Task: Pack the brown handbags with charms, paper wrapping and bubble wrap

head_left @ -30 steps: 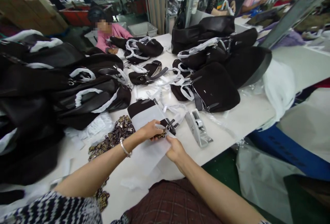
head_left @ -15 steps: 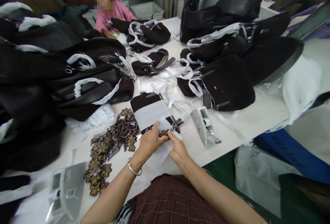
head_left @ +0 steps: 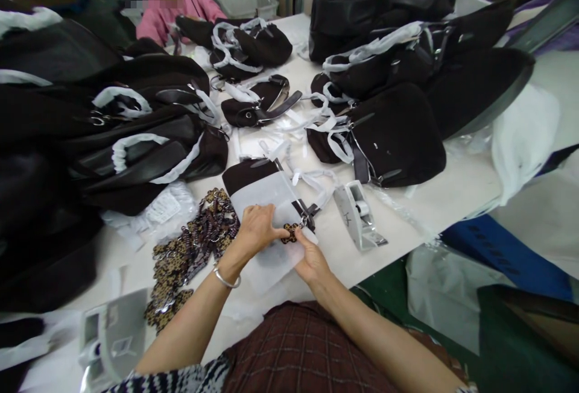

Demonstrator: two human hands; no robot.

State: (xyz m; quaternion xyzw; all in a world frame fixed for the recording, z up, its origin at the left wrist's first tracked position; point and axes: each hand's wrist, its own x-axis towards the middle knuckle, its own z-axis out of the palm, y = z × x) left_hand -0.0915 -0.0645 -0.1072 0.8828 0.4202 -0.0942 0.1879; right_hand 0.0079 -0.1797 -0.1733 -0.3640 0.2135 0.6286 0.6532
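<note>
A small dark bag [head_left: 246,177] lies on the table in front of me, a white translucent sheet [head_left: 266,266] spread over much of it. On the sheet rests a brown-and-gold flower-shaped charm [head_left: 289,234], beside the bag's metal clasp. My left hand [head_left: 257,230] lies on the sheet with its thumb stretched out to the charm's left edge. My right hand [head_left: 313,259] pinches the charm's right side with the thumb on top; its other fingers are partly hidden under the sheet.
A heap of similar charms [head_left: 181,260] lies to the left. Tape dispensers stand at right [head_left: 357,215] and lower left [head_left: 113,339]. Dark bags with white-wrapped handles are piled left [head_left: 154,158] and right [head_left: 398,134]. A person in a pink top [head_left: 158,16] is across the table.
The white sheet now covers more of the bag's near part and lies smoother. My left hand has moved slightly up and left, flattening onto the sheet, and the charm shows on top.
</note>
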